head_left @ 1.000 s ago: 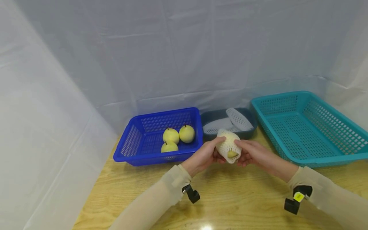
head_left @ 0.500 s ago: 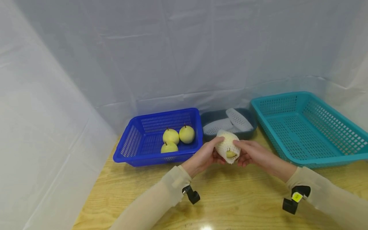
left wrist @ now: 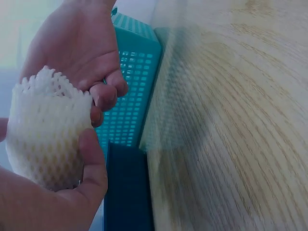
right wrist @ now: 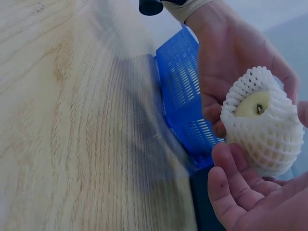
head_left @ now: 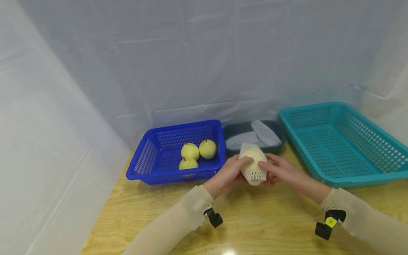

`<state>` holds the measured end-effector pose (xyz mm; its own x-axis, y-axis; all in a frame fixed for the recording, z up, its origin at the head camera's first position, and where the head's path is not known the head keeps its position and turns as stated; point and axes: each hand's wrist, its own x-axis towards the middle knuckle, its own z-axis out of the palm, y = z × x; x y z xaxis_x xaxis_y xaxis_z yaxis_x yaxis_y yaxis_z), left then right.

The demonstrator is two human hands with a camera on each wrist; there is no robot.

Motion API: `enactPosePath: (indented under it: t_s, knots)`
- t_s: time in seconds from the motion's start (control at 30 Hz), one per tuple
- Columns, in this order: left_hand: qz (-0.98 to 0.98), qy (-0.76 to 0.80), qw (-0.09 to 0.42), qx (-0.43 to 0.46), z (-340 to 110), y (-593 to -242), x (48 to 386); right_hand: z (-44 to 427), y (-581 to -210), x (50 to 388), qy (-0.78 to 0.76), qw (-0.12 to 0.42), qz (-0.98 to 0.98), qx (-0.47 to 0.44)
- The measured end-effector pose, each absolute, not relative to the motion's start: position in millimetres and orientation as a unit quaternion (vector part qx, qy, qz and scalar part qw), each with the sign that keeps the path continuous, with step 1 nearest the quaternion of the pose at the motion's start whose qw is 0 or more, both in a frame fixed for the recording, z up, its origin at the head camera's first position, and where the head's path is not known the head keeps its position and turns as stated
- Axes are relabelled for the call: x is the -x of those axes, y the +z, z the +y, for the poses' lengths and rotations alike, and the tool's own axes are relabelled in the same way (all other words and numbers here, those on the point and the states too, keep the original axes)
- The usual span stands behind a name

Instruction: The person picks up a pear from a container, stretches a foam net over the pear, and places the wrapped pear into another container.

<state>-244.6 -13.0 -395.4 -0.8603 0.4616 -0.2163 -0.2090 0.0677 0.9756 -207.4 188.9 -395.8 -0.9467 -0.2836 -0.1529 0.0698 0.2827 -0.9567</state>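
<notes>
Foam-netted round fruit [head_left: 254, 170] tipped downward since earlier; left hand [head_left: 227, 175] grasps it, right hand [head_left: 284, 172] apparently too.

I see the netted pear [head_left: 254, 172] before the tray [head_left: 234, 129] of nets [head_left: 266, 134], left basket [head_left: 175, 175] holding pears [head_left: 189, 152], right basket [head_left: 331, 152] beside the tray.

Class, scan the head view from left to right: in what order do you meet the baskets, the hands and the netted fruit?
Blue basket → left hand → netted fruit → right hand → teal basket.
</notes>
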Motion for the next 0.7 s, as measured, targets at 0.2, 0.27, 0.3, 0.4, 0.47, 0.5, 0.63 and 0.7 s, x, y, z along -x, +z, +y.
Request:
enactPosePath:
  t_s: [0.2,0.27,0.3,0.4,0.47,0.5,0.63,0.7]
  knots:
    - [0.717,0.655,0.218,-0.096,-11,-393,241,190,-397,208,-0.6,0.135,0.785,0.071]
    - [0.721,0.652,0.212,-0.096,-11,-393,240,191,-398,209,-0.596,0.135,0.788,0.07]
    - [0.722,0.652,0.211,-0.097,-11,-393,239,191,-399,209,-0.594,0.136,0.79,0.071]
    - [0.724,0.651,0.205,-0.102,-11,-394,238,191,-400,209,-0.587,0.138,0.794,0.075]
    - [0.723,0.651,0.203,-0.107,-12,-396,238,191,-402,210,-0.585,0.14,0.795,0.078]
    - [0.722,0.652,0.203,-0.111,-12,-397,238,191,-403,209,-0.585,0.143,0.794,0.079]
    - [0.717,0.655,0.204,-0.128,-14,-401,239,190,-406,209,-0.595,0.153,0.784,0.089]
    - [0.715,0.655,0.204,-0.137,-14,-402,239,190,-407,208,-0.603,0.157,0.777,0.09]
